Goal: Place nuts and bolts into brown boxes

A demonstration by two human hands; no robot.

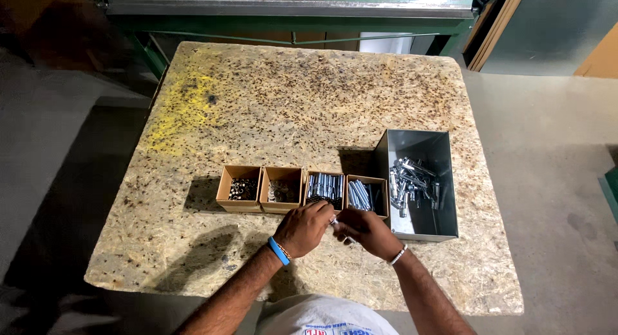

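While working over the table [257,116], beside the grey bin [444,180] and four boxes [302,190]: left hand [304,229] and right hand [367,232] pinching a small bolt [335,221] (barely visible); best kept low, grip steady.

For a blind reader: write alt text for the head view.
Left hand and right hand meet over a small metal part beside four cardboard boxes and a grey metal bin of hardware on a chipboard table.
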